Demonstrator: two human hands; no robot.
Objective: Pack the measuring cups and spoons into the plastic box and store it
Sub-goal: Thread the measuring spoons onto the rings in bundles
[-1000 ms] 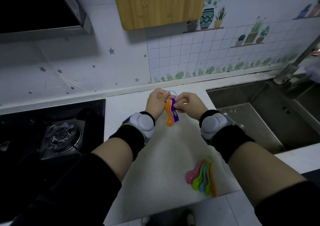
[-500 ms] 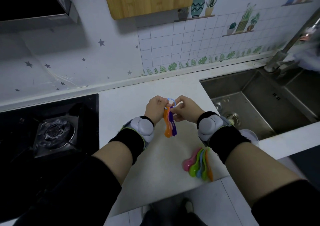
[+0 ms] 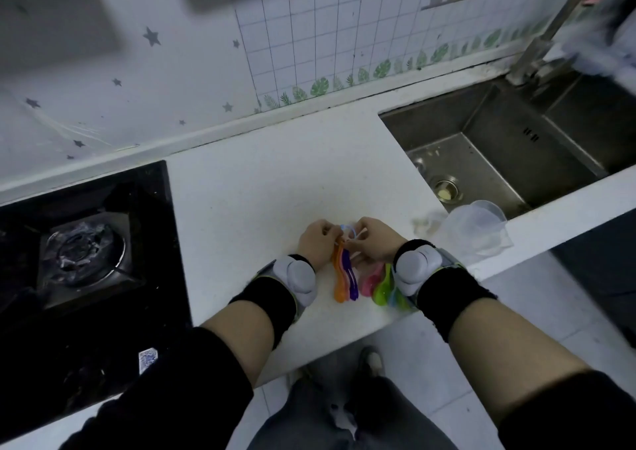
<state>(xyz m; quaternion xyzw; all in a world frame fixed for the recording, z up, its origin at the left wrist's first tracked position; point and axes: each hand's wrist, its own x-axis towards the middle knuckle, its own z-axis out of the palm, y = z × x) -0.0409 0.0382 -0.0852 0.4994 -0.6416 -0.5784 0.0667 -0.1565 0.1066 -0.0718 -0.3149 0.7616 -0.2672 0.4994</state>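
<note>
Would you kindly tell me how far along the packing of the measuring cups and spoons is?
Nothing looks packed yet: the clear plastic box stands by the sink, seemingly empty. In hand: the left hand and right hand both pinch at the blue ring carrying the orange and purple spoons. Left: the pink, green and blue set lying by the right wrist, then boxing everything and storing the box.
</note>
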